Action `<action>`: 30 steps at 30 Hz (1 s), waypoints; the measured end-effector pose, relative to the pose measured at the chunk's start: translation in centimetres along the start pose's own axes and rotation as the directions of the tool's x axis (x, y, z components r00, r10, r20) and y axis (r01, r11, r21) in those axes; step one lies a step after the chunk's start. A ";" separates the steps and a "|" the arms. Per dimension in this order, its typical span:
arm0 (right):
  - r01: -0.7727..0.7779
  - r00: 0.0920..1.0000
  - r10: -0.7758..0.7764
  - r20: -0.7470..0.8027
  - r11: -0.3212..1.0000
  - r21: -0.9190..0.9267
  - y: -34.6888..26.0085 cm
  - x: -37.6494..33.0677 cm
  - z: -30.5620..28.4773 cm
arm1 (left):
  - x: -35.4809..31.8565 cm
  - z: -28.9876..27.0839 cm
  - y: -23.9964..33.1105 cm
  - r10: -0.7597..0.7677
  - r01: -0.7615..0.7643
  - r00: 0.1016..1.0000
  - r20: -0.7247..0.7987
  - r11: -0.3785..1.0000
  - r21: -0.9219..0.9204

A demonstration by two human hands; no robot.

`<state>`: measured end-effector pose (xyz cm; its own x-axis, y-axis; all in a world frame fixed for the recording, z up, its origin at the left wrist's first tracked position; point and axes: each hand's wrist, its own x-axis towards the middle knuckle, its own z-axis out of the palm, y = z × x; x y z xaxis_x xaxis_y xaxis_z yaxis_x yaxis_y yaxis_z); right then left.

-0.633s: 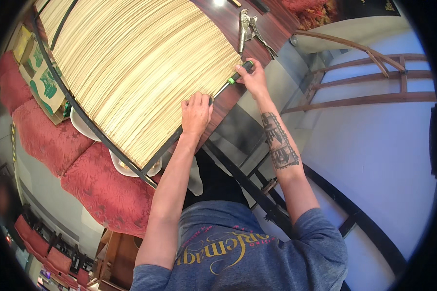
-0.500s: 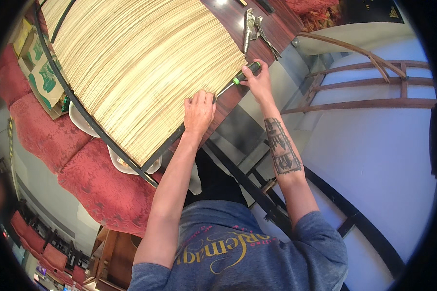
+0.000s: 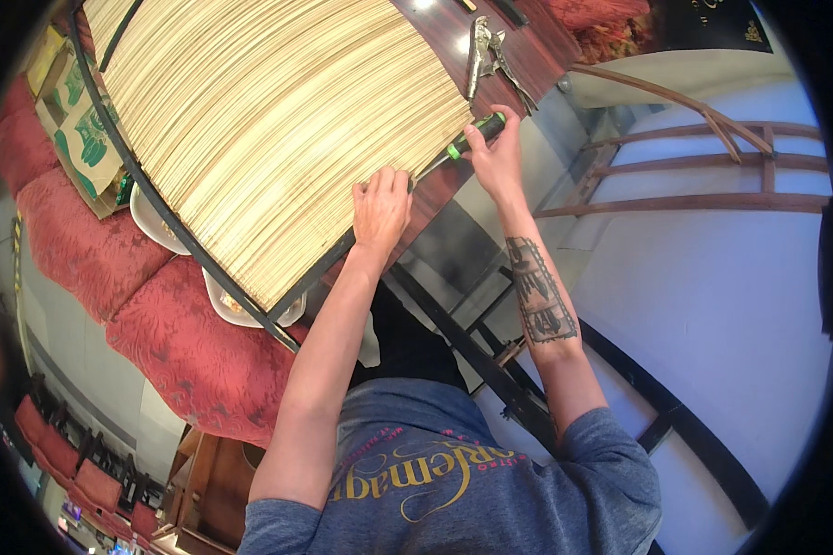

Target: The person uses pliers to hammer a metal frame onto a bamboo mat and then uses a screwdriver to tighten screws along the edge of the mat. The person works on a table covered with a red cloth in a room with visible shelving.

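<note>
A large panel of pale bamboo slats (image 3: 268, 129) in a thin black frame lies on a dark wooden table (image 3: 518, 65). My left hand (image 3: 379, 208) presses flat on the panel's near edge, fingers together on the slats. My right hand (image 3: 500, 157) grips a screwdriver with a black and green handle (image 3: 472, 139); its shaft points left toward the panel's edge, close to my left fingertips. The tip is hidden by the slats and my left hand.
Metal pliers (image 3: 481, 51) lie on the table beyond my right hand. Red upholstered cushions (image 3: 185, 351) and white dishes (image 3: 153, 222) sit under the panel at left. A wooden chair back (image 3: 685, 176) stands at right. Black metal bars (image 3: 491, 370) run below the table.
Both hands and the screwdriver keep their places at the panel's edge; only the view has shifted slightly.
</note>
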<state>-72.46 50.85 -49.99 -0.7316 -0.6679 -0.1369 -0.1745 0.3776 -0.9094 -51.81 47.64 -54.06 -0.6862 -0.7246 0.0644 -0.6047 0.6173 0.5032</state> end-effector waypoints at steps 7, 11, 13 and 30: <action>0.057 0.998 -0.057 -0.014 0.998 0.031 -0.8 -0.9 -0.2 | 0.2 -0.1 -0.1 -0.040 0.040 0.999 0.026 0.999 -0.024; -0.107 0.994 0.101 0.041 0.975 0.193 0.9 0.1 -0.8 | 0.3 0.1 0.1 -0.044 0.044 0.999 0.020 0.999 -0.018; -0.205 0.979 0.198 0.054 0.944 0.260 1.2 0.1 -0.8 | 0.3 0.1 -0.1 -0.024 0.024 1.000 -0.001 1.000 -0.011; -0.301 0.954 0.291 0.078 0.920 0.251 3.2 -0.8 1.4 | -0.1 0.3 -0.1 0.061 -0.059 0.998 -0.028 0.996 0.064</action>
<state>-71.51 51.68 -53.31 -0.6972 -0.5769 -0.4256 0.2249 0.3877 -0.8939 -51.75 47.71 -54.36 -0.7100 -0.6941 0.1188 -0.5879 0.6771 0.4425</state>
